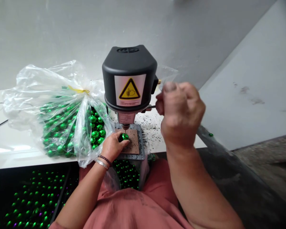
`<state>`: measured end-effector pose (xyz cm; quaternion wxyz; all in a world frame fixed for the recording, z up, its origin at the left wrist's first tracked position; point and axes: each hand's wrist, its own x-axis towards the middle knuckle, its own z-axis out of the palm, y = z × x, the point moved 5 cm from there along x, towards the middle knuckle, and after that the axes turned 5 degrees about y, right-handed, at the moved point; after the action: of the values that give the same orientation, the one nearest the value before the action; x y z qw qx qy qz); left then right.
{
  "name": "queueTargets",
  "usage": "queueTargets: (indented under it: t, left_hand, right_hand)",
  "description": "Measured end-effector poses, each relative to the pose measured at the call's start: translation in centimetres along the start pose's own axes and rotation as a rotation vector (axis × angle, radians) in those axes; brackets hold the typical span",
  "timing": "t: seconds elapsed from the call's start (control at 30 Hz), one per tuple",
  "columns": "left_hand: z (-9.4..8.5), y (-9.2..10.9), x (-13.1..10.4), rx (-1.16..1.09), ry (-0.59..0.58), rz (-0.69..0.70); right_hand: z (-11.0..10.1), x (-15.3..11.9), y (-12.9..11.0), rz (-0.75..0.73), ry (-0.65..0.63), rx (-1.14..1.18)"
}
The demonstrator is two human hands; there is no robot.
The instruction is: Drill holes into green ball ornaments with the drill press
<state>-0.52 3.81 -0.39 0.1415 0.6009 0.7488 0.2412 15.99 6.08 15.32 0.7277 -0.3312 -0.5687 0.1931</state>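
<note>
My left hand (112, 145) is closed on a shiny green ball (125, 136), holding it on the brown board (133, 147) of a small drill press (130, 63). A thin drill bit (125, 130) comes down to the top of the ball; whether it has entered the ball I cannot tell. Raised at the right of the black machine head, my right hand (181, 111) is a fist around the feed lever (153, 107), whose end is hidden in the fingers. A yellow hand-hazard label faces me on the machine.
A clear plastic bag (50, 82) of green balls, gathered with a yellow tie (78, 90), stands left of the machine. Dark shavings litter the white table (154, 124). More green balls lie in a dark crate (33, 200) and in a bag at my lap (127, 173).
</note>
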Motion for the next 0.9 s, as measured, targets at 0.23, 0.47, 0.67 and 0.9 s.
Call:
queueTargets:
  t: [0.23,0.47,0.67,0.9]
  left_hand:
    - [-1.6,-0.8,-3.9,-0.134,-0.31,0.058]
    - [-1.6,-2.0,-4.8,-0.319,-0.292,-0.048]
    - [-1.0,-2.7,-4.7,-1.164,-0.187,-0.531]
    - [-0.8,-2.1,-4.7,-1.483,-0.225,-0.685]
  right_hand:
    - [1.1,2.2,-0.1,0.069,-0.051,0.088]
    - [1.2,2.0,0.0,0.046,-0.059,0.12]
    - [1.0,1.9,0.0,0.046,-0.072,0.099]
    - [0.9,1.5,-0.1,0.077,-0.096,0.126]
